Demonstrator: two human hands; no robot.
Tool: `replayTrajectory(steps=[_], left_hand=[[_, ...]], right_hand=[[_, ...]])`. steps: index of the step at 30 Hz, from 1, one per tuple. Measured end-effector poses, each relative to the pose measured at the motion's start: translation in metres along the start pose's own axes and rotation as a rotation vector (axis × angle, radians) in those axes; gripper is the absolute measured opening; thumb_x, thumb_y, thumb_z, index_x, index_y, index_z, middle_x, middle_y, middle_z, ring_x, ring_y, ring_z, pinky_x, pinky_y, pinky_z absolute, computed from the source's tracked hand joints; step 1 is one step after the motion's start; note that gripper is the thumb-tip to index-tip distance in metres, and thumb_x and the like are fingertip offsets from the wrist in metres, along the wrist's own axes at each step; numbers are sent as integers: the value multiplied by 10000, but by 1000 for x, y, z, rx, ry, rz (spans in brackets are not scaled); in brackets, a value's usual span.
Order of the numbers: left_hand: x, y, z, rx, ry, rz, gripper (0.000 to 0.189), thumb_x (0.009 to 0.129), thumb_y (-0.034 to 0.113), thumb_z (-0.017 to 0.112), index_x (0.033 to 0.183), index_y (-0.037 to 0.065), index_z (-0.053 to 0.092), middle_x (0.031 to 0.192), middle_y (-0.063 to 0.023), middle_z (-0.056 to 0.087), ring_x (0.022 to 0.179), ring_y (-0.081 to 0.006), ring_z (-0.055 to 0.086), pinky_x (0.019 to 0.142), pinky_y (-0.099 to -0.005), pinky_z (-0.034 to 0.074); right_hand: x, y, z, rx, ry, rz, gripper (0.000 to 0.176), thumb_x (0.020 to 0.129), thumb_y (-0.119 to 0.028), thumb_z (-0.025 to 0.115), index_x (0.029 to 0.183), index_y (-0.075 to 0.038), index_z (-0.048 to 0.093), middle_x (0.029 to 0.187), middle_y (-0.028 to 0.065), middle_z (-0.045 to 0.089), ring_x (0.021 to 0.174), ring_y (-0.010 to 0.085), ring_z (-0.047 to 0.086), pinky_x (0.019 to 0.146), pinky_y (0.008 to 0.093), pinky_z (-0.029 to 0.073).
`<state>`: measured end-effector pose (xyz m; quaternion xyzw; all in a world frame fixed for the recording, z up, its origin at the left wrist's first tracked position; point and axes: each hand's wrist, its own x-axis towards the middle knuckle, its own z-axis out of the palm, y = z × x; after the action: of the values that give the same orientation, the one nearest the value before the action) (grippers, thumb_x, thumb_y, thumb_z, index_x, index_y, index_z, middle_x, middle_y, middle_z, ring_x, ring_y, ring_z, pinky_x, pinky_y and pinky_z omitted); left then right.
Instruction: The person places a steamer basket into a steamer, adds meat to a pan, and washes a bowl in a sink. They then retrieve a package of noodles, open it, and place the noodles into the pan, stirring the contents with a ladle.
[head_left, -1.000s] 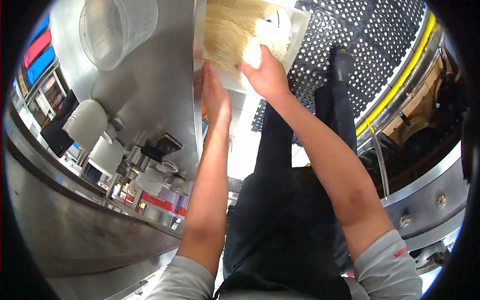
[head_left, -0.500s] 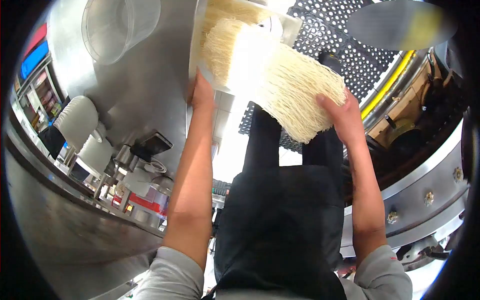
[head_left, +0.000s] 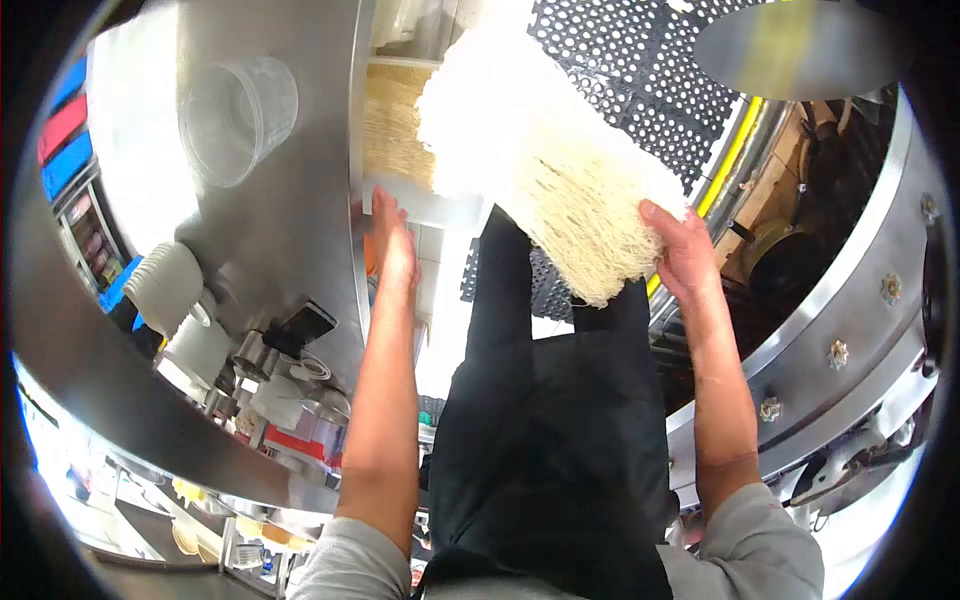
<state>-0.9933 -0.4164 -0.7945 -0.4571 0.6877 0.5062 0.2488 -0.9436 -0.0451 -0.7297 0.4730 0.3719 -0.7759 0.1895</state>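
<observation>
My right hand (head_left: 685, 255) is closed on the near right edge of a broad, flat, pale-cream bundle of thin, stringy noodles (head_left: 585, 210), thumb on top and the other fingers mostly hidden at its edge. The bundle spreads out to the left and far side of that hand, above my legs and the black rubber mat with round holes (head_left: 640, 70). Glare whitens its far left part, so I cannot tell whether it touches the whitish, translucent plastic bin (head_left: 425, 203) behind it.

My left hand (head_left: 393, 245) is open and holds nothing, fingers stretched toward the far side, just beside the bin's near wall; whether they touch it I cannot tell. More pale-yellow noodles (head_left: 395, 120) lie inside the bin, beyond my left hand. To the left, on the brushed stainless-steel counter (head_left: 300, 200), a clear, round plastic tub (head_left: 235, 120) lies at the far side.
</observation>
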Motion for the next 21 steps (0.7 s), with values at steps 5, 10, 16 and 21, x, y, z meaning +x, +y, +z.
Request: replayTrajectory(steps=[5,10,16,21], left_hand=[[-83,18,28,-334,-400,-102,663,1065,509,436,1576,108,306,1488,-157,482,1352,-220,499,1092,-413,417],[-143,50,76,-442,-614,39,502,1000,204,621,1442,48,440,1370,-92,583,1206,-175,590,1009,-342,484],[-166,102,57,-388,-733,4,494,905,-25,661,1375,26,517,1251,-96,663,1159,-187,640,1010,-367,511],[-199,151,49,-151,-870,63,529,908,-30,669,1401,33,488,1269,-115,656,1160,-195,643,996,-357,520]], right_hand=[[-19,-3,28,80,-65,-32,443,930,-99,704,1315,67,563,1263,144,670,1114,234,666,1005,373,514],[-58,6,49,66,-41,-68,518,926,-103,720,1377,54,519,1339,127,628,1208,212,608,1058,351,455],[-82,-30,10,92,-359,44,811,1057,-626,255,1446,53,468,1414,128,592,1293,251,563,1133,422,384],[-57,-60,46,427,-484,150,681,1054,-541,421,1426,24,499,1381,159,608,1253,269,594,1099,437,442]])
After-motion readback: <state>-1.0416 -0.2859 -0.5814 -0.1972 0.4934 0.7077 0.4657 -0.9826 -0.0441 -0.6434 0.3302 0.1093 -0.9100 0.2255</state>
